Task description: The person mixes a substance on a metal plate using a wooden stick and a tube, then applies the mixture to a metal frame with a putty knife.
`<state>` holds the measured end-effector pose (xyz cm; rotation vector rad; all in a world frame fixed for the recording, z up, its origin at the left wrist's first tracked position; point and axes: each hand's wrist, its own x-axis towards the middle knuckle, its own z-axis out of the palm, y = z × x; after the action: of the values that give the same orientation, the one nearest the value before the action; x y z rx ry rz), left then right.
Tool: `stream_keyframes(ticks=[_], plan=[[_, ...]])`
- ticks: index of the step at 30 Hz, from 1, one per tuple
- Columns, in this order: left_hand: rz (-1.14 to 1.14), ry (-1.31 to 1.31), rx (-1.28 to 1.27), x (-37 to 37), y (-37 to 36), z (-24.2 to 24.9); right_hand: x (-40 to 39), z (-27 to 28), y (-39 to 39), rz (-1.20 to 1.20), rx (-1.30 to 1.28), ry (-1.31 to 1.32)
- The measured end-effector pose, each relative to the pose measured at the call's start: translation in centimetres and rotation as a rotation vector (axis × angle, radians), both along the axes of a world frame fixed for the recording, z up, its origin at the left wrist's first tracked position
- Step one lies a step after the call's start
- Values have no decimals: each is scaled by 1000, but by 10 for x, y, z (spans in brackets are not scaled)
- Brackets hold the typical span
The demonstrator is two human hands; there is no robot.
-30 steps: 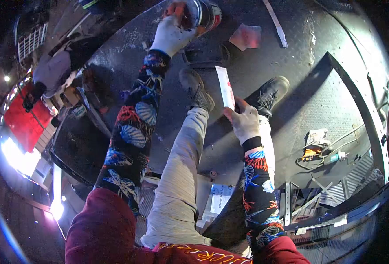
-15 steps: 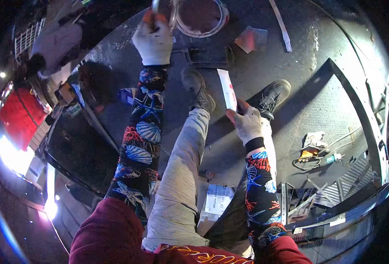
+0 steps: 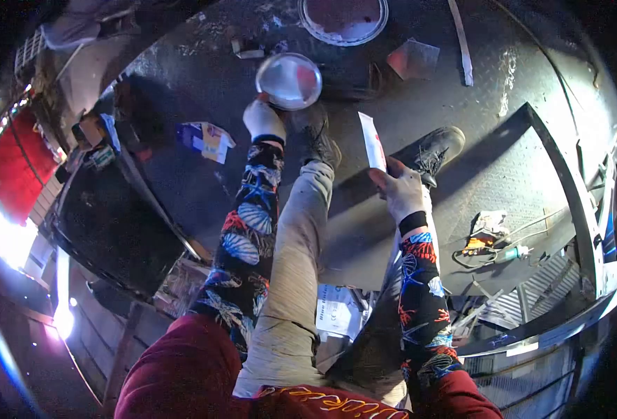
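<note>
My left hand, in a pale glove, grips the lower left rim of a round clear lid or dish, tilted so its face shows a pinkish patch. In my right hand, also gloved, a flat white strip with red marks is pinched between thumb and fingers and points away from me. Above the round lid, a larger round container with a pale rim stands on the dark floor. My left boot is partly hidden behind the lid and my left hand.
A clear packet and a long pale strip lie on the floor ahead. A metal frame edge curves along the right, near a cabled tool. A printed carton piece lies to the left.
My left hand has come back toward me, and the round lid now shows its face. My right hand has shifted slightly right and nearer, still with the white strip.
</note>
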<state>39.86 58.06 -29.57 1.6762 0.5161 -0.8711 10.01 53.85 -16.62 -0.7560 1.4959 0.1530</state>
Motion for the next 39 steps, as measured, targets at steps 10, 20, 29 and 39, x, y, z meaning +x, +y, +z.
stream_keyframes(ticks=[10, 20, 29, 39], plan=[[-1409, -625, 465, -36, 34, -144, 10, -124, -1, 189, -281, 203], [-1111, -343, 439, -31, 20, -41, 31, -192, -10, 431, -449, 358], [-232, 586, -235, -106, 6, 110, -21, -232, -38, 616, -359, 517], [-1666, -558, 163, -170, 3, 109, -24, -250, -157, 1152, -1188, 496]])
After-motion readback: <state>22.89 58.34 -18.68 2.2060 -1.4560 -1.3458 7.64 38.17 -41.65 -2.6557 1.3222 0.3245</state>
